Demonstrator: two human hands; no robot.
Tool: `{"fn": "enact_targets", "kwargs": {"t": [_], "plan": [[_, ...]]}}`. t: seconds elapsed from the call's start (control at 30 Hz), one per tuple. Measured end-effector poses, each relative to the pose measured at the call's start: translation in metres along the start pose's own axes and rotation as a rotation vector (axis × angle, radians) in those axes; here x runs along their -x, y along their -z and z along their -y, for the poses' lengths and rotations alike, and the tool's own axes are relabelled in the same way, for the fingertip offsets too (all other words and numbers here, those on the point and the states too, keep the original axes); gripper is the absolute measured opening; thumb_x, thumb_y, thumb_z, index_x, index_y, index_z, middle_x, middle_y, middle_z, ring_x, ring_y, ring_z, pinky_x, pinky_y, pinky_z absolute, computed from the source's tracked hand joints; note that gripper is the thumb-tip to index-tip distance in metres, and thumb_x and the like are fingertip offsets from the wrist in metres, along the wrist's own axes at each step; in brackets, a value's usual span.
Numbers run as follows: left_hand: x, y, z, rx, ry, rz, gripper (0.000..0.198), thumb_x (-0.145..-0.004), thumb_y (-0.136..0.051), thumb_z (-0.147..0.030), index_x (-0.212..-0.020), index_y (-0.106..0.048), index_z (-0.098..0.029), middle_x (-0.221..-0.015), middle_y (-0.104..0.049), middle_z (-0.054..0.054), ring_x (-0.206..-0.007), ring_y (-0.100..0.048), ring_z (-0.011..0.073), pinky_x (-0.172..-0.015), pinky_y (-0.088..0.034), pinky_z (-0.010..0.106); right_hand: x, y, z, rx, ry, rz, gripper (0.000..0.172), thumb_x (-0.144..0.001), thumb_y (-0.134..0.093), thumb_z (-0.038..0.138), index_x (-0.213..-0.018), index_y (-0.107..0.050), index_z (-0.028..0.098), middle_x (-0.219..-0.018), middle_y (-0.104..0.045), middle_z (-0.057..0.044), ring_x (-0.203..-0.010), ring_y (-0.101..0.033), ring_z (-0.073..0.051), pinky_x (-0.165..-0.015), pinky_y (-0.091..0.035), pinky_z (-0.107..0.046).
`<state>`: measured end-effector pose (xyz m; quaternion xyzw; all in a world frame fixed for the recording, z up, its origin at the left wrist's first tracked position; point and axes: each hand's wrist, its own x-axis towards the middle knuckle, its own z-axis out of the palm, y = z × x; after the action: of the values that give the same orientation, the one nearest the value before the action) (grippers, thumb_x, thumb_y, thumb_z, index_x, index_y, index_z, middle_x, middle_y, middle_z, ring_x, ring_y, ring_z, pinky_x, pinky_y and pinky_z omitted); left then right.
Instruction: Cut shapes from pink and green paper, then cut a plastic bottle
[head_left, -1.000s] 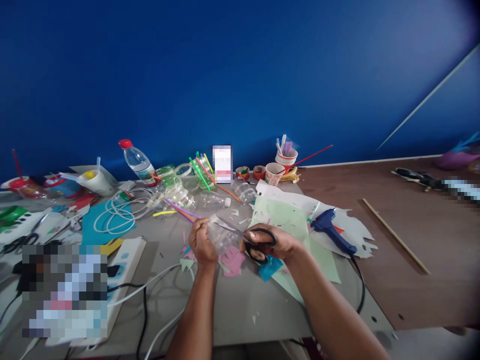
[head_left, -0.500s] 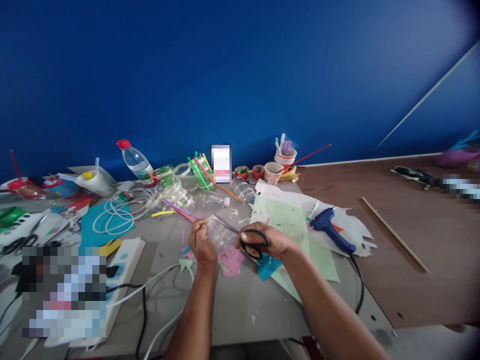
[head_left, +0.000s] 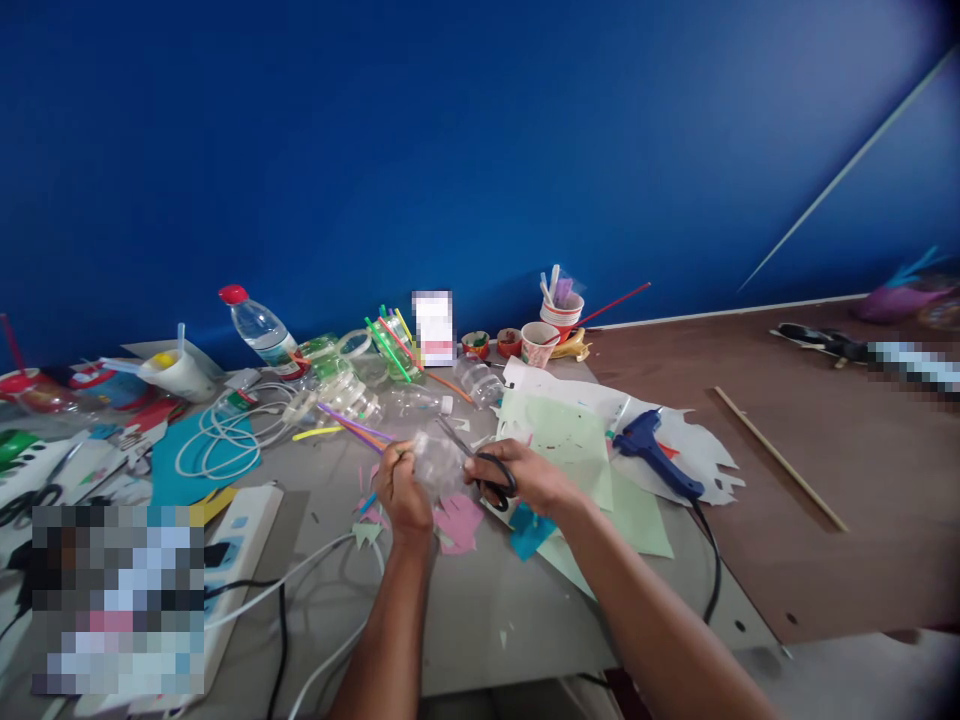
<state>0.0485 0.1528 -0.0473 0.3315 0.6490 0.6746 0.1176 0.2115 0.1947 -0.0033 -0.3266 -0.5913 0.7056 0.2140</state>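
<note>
My left hand (head_left: 403, 488) is closed around the left side of a clear plastic bottle piece (head_left: 439, 465) above the middle of the table. Fingers of my right hand (head_left: 517, 475) are wrapped round the handles of black-handled scissors (head_left: 496, 482). The blades point up and left, beside the right edge of the plastic. Whether they touch it cannot be made out. Pink paper scraps (head_left: 458, 523) lie under the plastic, and a blue scrap (head_left: 530, 532) is below my right hand.
A blue glue gun (head_left: 660, 452) lies on white and green paper at the right, near a wooden stick (head_left: 780, 458). Bottles, straws and paper cups (head_left: 538, 345) line the back. A white power strip (head_left: 244, 540) and cables are at the left.
The scissors have swung to point more steeply upward, and my right hand has shifted slightly left. The plastic piece has turned in my left hand. The whole view has shifted a little.
</note>
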Motion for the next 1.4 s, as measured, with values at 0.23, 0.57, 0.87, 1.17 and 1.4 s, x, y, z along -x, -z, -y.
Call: {"fn": "enact_targets", "kwargs": {"t": [0.23,0.57,0.87,1.17,1.4], "plan": [[-0.005,0.0,0.005,0.055,0.002,-0.04,0.018,-0.072,-0.046,-0.028,-0.069,-0.061,-0.019,-0.069,-0.057,0.001,-0.068,-0.053,0.0162,-0.067,-0.043,0.028,0.007,0.012,0.0,-0.155,0.067,0.304,0.05,-0.073,-0.07,0.056,-0.082,-0.068,0.007,-0.047,-0.054,0.002,-0.042,-0.04,-0.006,-0.041,-0.025,-0.02],[-0.007,0.006,0.003,-0.056,-0.033,-0.011,0.02,-0.072,-0.044,-0.026,-0.067,-0.062,-0.019,-0.066,-0.058,0.001,-0.062,-0.048,0.0147,-0.059,-0.039,0.026,0.004,0.015,-0.003,-0.266,-0.035,0.342,0.051,-0.069,-0.072,0.057,-0.076,-0.067,0.007,-0.044,-0.053,0.002,-0.039,-0.043,-0.007,-0.039,-0.028,-0.02],[0.008,0.001,-0.008,0.083,-0.039,0.277,0.016,-0.067,-0.049,-0.03,-0.059,-0.059,-0.02,-0.057,-0.052,0.001,-0.058,-0.049,0.0158,-0.057,-0.039,0.027,-0.001,0.013,-0.002,-0.24,-0.015,0.233,0.047,-0.071,-0.071,0.054,-0.075,-0.068,0.007,-0.042,-0.052,0.002,-0.038,-0.041,-0.007,-0.038,-0.024,-0.019],[-0.005,0.003,-0.007,0.004,-0.084,0.063,0.018,-0.071,-0.044,-0.027,-0.063,-0.058,-0.02,-0.061,-0.055,0.002,-0.058,-0.047,0.0155,-0.058,-0.04,0.027,0.005,0.016,-0.003,-0.298,0.045,0.321,0.051,-0.07,-0.072,0.055,-0.08,-0.068,0.005,-0.044,-0.053,0.001,-0.039,-0.043,-0.008,-0.038,-0.026,-0.019],[-0.005,0.003,-0.005,-0.058,-0.057,-0.006,0.018,-0.072,-0.043,-0.025,-0.067,-0.059,-0.019,-0.068,-0.059,0.003,-0.063,-0.05,0.0156,-0.064,-0.042,0.027,0.002,0.016,-0.006,-0.285,-0.01,0.353,0.048,-0.073,-0.071,0.054,-0.077,-0.066,0.006,-0.044,-0.053,0.001,-0.039,-0.043,-0.007,-0.038,-0.027,-0.019]]}}
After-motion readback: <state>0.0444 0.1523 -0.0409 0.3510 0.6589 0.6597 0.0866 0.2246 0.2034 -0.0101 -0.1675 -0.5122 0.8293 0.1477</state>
